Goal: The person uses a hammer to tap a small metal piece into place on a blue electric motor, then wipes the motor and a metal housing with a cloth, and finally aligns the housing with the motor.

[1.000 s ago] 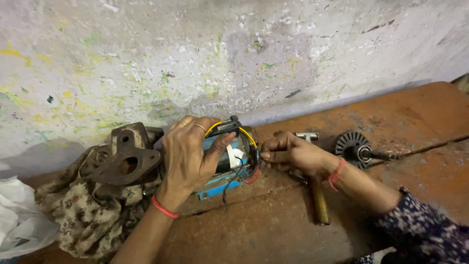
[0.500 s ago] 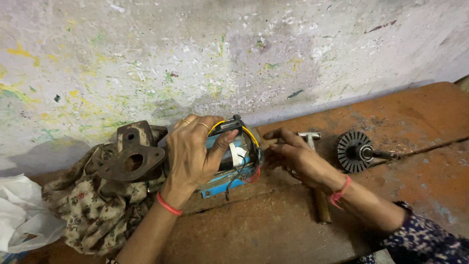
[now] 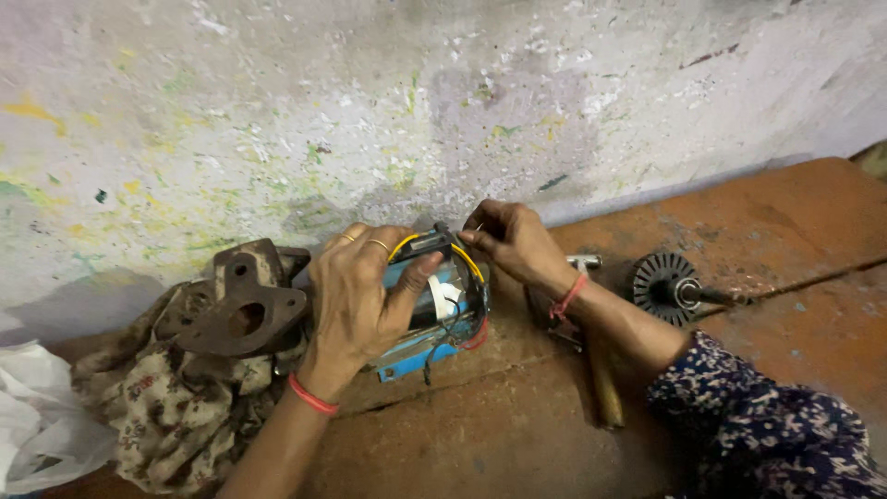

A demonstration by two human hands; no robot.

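Note:
A blue motor housing [image 3: 434, 319] with yellow, black and red wires lies on its side on the rusty brown bench [image 3: 721, 212]. My left hand [image 3: 360, 300] wraps over its top and left side, thumb pressed on the open face. My right hand [image 3: 513, 240] is at the upper right rim of the housing, its fingertips pinching something thin by the yellow wire; what it pinches is too small to tell.
A rusty cast metal part [image 3: 242, 300] rests on a patterned rag [image 3: 176, 407] at the left, with a white plastic bag [image 3: 37, 430] beyond. A finned rotor on a shaft [image 3: 670, 288] and a hammer with a wooden handle [image 3: 601, 379] lie at the right. A paint-flecked wall stands behind.
My right hand has moved up from the housing's right side to its top rim. My left hand has kept its grip on the housing. The view has shifted slightly.

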